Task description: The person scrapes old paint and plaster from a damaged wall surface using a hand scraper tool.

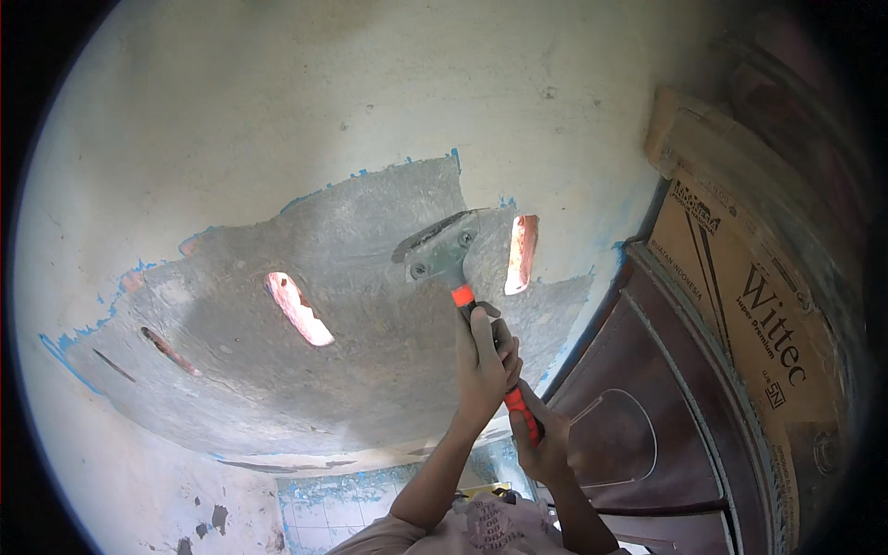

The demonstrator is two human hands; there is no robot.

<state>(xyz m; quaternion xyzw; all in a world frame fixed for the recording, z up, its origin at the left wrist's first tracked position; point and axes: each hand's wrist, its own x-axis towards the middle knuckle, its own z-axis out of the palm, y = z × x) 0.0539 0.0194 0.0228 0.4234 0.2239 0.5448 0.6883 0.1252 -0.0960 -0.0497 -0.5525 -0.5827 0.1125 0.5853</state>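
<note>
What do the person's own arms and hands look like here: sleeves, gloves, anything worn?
Both forearms come in from the lower edge and are bare to the elbow. The left hand and right hand wear no gloves; no watch, ring or band shows. At the bottom edge a light brownish shirt with a faded dark print is visible, its short sleeves ending above the elbows.

A dark wooden door (647,407) with an arched panel stands at right, flattened brown cardboard boxes (740,296) leaning above it. Pale blue floor tiles (342,509) show below, and narrow slots (298,308) in the wall glow reddish with daylight.
</note>
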